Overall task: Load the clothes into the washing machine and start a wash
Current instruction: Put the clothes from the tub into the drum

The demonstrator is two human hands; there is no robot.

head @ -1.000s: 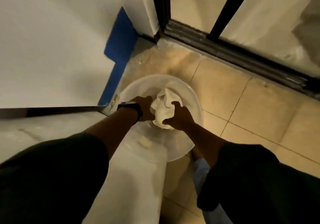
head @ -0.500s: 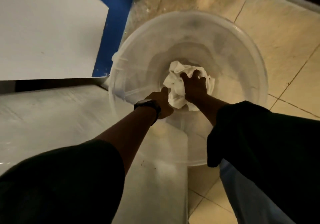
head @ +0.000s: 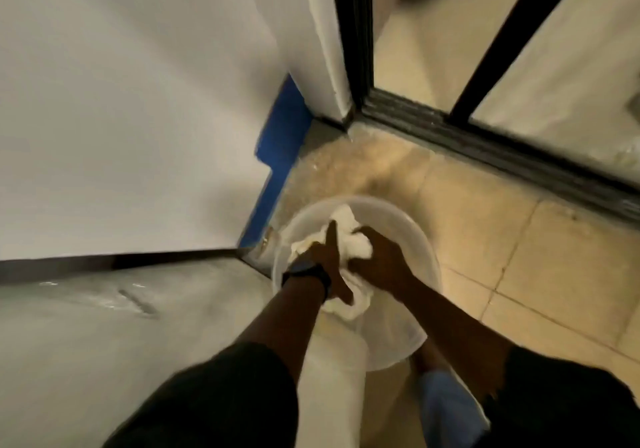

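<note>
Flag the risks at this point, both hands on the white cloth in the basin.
1. The white cloth is bunched between the left hand and right hand, and a fold droops below the wrists; it could slip back into the clear basin or drag on the tiled floor during the lift.
2. The basin sits close by the person's foot and could be kicked or tipped.

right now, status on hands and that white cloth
Left hand and right hand gripping crumpled white cloth, over translucent plastic basin. Nothing blocking.

White wall (head: 131, 101), beige tiled floor (head: 519, 274), dark sliding-door track (head: 485, 146).
</note>
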